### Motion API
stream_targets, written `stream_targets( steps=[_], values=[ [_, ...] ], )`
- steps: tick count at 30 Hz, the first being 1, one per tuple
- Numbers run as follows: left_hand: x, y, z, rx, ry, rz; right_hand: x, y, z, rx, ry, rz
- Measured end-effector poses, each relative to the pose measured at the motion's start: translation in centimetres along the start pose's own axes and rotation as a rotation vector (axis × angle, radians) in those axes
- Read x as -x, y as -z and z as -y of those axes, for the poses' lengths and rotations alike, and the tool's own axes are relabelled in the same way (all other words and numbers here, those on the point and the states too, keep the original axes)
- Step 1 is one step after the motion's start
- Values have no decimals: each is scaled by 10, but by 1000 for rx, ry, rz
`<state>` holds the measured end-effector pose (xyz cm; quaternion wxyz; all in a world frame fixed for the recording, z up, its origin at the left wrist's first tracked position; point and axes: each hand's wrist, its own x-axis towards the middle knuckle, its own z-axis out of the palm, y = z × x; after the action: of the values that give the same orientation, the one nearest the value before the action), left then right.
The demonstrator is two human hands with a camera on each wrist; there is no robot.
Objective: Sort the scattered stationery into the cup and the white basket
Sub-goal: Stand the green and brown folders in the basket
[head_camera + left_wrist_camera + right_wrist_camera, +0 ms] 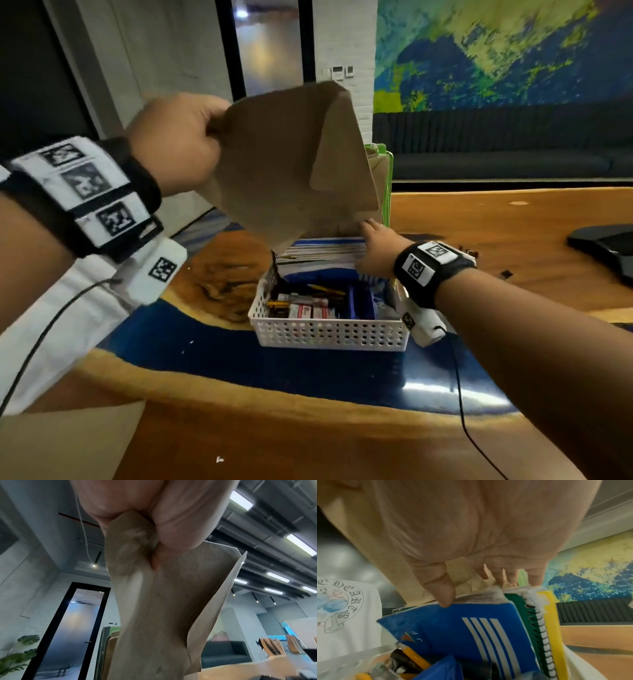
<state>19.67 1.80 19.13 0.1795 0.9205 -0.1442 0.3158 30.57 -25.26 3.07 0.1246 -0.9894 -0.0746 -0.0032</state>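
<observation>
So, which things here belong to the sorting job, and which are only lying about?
Job:
- brown paper envelope, gripped by left hand
- white perforated plastic basket
- blue striped notebook, touched by right hand
- yellow pencil in basket

Lying about:
- black flat device on the wooden table

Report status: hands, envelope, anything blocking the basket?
Left hand grips brown envelope, raised above white basket. Right hand holds upright notebooks apart. Slot crowded.

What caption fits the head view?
Left hand lifts a brown envelope over the white basket; right hand steadies notebooks.
</observation>
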Motion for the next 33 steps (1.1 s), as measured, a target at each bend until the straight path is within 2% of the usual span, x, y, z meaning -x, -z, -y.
stream_targets(
  steps=[3,8,11,15,19,28,33],
  values=[
    [-24,-17,-3,-50,-59,52,-12,-2,5,84,-29,24],
    [-61,-41,-5,-143,-131,105,-21,-9,9,28,-38,20],
    [-77,-49,-9,-189,-157,120,-23,-13,11,94,-54,39],
    [-91,-55,-15,-237,-212,124,-24,-21,15,186,-15,21],
    [-94,-67,-15,-269,-250,213,-24,-27,16,252,1,79],
    [-93,-112,2,-162,-167,336,-39,-18,18,307,79,231],
    [-93,-148,14,-270,-160,403,-50,-22,15,288,107,240]
  ],
)
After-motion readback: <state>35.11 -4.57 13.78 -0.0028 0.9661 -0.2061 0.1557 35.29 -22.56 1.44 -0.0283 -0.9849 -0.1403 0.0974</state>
